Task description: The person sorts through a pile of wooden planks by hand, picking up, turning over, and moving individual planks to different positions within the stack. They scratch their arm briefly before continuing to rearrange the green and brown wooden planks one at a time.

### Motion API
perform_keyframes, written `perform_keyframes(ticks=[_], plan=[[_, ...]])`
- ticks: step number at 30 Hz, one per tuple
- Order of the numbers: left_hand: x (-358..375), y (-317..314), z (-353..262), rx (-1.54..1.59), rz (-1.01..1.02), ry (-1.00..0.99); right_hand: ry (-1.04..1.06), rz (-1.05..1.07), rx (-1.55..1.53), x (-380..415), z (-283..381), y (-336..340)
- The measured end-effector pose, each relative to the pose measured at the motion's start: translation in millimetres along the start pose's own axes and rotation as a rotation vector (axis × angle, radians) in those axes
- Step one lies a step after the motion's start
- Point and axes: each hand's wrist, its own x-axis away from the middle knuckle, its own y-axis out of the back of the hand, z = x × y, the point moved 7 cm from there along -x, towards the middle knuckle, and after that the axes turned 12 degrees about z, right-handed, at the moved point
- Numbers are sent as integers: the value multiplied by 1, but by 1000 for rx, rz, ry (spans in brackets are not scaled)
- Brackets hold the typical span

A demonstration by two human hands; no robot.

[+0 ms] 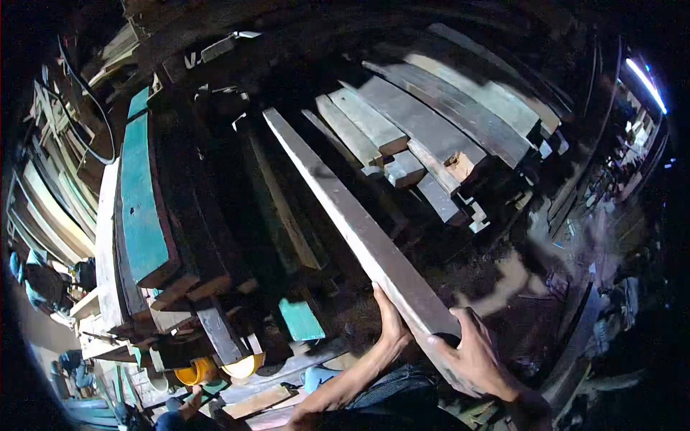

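A long wooden plank (352,212) slants from the near right up to the far left, its upper face brownish grey and its left edge pale and lit. My left hand (390,320) is closed under the plank, thumb lying along its left side; its other fingers are hidden beneath. Nearer the close end, my right hand (474,352) wraps over the plank, with thumb and fingers on its upper face and right side. The far end of the plank hangs over a dark gap between timber stacks.
Thick grey beams (431,122) lie stacked at the right back. To the left is a pile topped by a turquoise board (144,194). A turquoise-ended timber (302,320) and yellow hard hats (198,371) are nearer. People (50,280) are at far left; a tube light (647,85) shines at right.
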Motion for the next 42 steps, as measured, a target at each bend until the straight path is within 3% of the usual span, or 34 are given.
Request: perform_keyframes(ticks=[2, 4, 5, 6, 7, 10, 12, 15, 16, 19, 22, 24, 25, 28, 30, 32, 34, 36, 37, 42], plan=[[-1, 5, 5, 42, 46, 4, 13, 22, 19, 1, -1, -2], [-17, 48, 31, 93, 28, -29, 53, 126, -63, 1, 4, -5], [-15, 59, 43, 103, 63, -6, -38, 251, -192, 2, 7, -4], [-20, 62, 50, 302, 58, 38, -35, 259, -190, 2, 2, -6], [-23, 68, 55, 295, 17, 66, -38, 258, -258, 5, -10, -10], [-15, 42, 30, 285, 33, -19, -186, 445, -417, 10, -33, -13], [-14, 36, 23, 244, -94, -9, -401, 513, -461, 18, -73, -23], [-26, 23, 17, 185, -45, -42, -401, 531, -527, 11, -112, -43], [-22, 21, 15, 60, -9, -72, -393, 523, -545, 12, -113, -41], [-22, 34, 29, 210, -12, -9, -198, 339, -461, 1, -27, 2], [-12, 31, 8, -219, -64, -144, -45, 345, -518, -11, -52, -9], [-3, 13, -16, -497, -112, -249, -120, 283, -329, -9, -67, -7], [1, 10, -21, -379, -120, -119, -139, 260, -312, -7, -74, -9], [-12, 37, -43, -348, -138, -292, -18, 352, -351, -10, -74, -12], [-18, 36, -69, -353, -157, -306, -24, 396, -301, -9, -68, -8], [-26, 17, -98, -260, 8, -428, -55, 373, -246, -4, -57, 6], [-32, 12, -108, -186, -2, -359, -98, 449, -220, -2, -47, 14], [-67, 37, -115, -280, 89, -486, 21, 468, -197, -4, -58, 20], [-85, 39, -102, 9, 124, -326, 51, 435, -224, 1, -52, 29], [-108, 10, -124, 158, 165, -178, 47, 340, -217, 41, -33, 65]])
